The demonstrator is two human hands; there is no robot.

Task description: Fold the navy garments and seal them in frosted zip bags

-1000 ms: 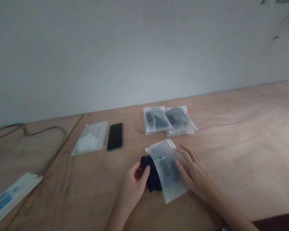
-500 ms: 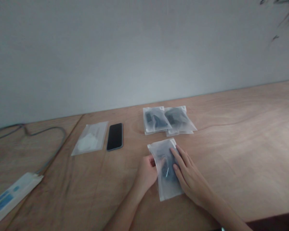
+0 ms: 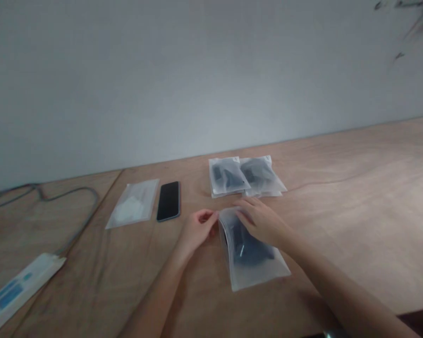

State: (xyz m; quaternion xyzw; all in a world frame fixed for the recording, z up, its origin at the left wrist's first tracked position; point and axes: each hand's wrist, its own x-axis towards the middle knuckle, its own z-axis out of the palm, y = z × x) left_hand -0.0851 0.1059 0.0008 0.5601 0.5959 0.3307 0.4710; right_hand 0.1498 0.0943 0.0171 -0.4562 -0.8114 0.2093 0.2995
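Observation:
A frosted zip bag (image 3: 257,267) with something dark inside lies on the wooden table in front of me, its left edge lifted and gaping a little. My left hand (image 3: 200,227) pinches the bag's upper left corner between thumb and fingertips. Across the top edge lies my right hand (image 3: 259,218), thumb on the near face and fingers over the far side, gripping the bag there. Just beyond it are more frosted bags with dark contents, one pile on the left (image 3: 228,176) and another on the right (image 3: 262,176), partly overlapping.
Left of my hands lie a black-screened phone (image 3: 168,201) and a flat frosted bag (image 3: 134,204) with something white inside. A white power strip (image 3: 23,286) with a grey cable (image 3: 88,216) sits at the far left. A plain wall (image 3: 211,80) rises behind the table.
My left hand has moved up from the bag's left side to its upper left corner. My right hand has slid from the right side up to the top edge.

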